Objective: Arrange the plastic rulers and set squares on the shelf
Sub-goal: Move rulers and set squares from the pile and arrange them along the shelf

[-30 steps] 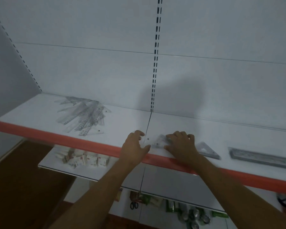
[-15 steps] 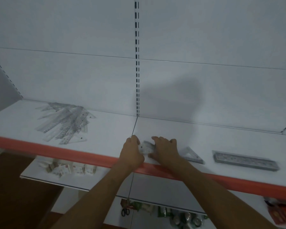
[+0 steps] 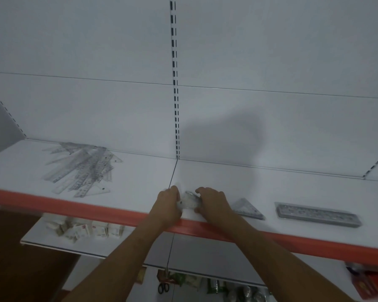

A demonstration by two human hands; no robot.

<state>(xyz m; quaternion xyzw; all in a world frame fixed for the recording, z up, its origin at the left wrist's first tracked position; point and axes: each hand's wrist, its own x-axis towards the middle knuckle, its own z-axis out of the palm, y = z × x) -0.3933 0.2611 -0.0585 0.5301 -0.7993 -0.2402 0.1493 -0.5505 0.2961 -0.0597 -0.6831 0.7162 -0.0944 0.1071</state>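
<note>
At the frame's centre, left hand (image 3: 169,202) and right hand (image 3: 213,202) pinch a small clear set square (image 3: 189,202) between them (blurred) on the shelf (image 3: 140,182); loose rulers (image 3: 83,168) lie at left.

Lots of bare white shelf (image 3: 238,177) at the far side, behind both hands and out to the right. Blocked on the far left by a messy pile of clear rulers (image 3: 83,168). Open room between that pile and the left hand (image 3: 167,203). Right hand (image 3: 213,201) just beside it, with a small clear piece (image 3: 189,202) squeezed between the two. Near right taken up by a set square (image 3: 248,209) and then a flat ruler pack (image 3: 316,214), with a small gap between them.
</note>
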